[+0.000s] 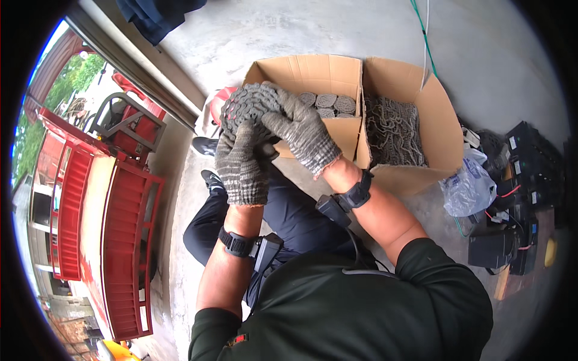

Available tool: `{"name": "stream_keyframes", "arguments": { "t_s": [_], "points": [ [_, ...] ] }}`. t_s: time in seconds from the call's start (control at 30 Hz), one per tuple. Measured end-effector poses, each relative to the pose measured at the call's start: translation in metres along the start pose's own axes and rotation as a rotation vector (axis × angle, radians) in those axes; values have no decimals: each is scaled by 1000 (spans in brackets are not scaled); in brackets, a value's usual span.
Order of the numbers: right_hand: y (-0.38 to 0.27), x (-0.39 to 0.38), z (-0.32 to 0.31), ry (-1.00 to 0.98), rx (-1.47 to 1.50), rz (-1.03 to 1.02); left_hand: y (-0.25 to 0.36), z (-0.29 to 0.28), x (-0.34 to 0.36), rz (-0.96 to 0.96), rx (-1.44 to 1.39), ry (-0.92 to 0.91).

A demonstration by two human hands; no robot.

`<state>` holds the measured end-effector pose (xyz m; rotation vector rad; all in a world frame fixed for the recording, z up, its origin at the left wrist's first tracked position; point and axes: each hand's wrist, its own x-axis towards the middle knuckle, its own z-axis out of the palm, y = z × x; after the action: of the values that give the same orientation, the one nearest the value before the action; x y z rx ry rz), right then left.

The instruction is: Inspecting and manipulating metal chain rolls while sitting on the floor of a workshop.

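A coiled grey roller chain (pixel 248 103) is held up in front of me, wound into a thick round disc. My left hand (pixel 242 162), in a grey knitted glove, grips it from below with the thumb on its face. My right hand (pixel 304 133), gloved alike, holds the coil's right side, its fingers bent over the edge. Just beyond stands a cardboard box (pixel 319 71) with several wound chain coils (pixel 326 102) inside. Right of it, a second cardboard box (pixel 442 135) holds a tangled heap of loose chains (pixel 396 129).
A clear plastic bag (pixel 469 188) and black boxy units with wires (pixel 494 248) lie on the floor at the right. A red vehicle with a flat bed (pixel 123 253) stands at the left, beyond the doorway's edge. Something red (pixel 220 103) sits behind the coil.
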<state>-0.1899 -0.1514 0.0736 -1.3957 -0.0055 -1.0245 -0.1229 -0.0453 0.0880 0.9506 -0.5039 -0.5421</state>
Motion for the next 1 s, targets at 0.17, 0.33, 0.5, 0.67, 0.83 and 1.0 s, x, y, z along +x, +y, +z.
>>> {"name": "stream_keyframes", "arguments": {
  "t_s": [0.17, 0.33, 0.5, 0.67, 0.83, 1.0],
  "points": [
    [11, 13, -27, -10, 261, 187, 0, -2, 8, -122, 125, -126],
    [17, 42, -69, -64, 331, 427, 20, -26, 18, -168, 317, -123],
    [29, 72, -116, -26, -1, 497, 27, -55, 57, -169, 536, -141],
    [58, 104, -158, -94, -324, 574, -17, -81, 81, -330, 924, -508],
    [101, 143, -182, -162, -664, 632, -46, -105, 99, -367, 1299, -784],
    [141, 181, -197, -272, -876, 604, -73, -146, 127, -396, 1578, -832]
  ]
}}
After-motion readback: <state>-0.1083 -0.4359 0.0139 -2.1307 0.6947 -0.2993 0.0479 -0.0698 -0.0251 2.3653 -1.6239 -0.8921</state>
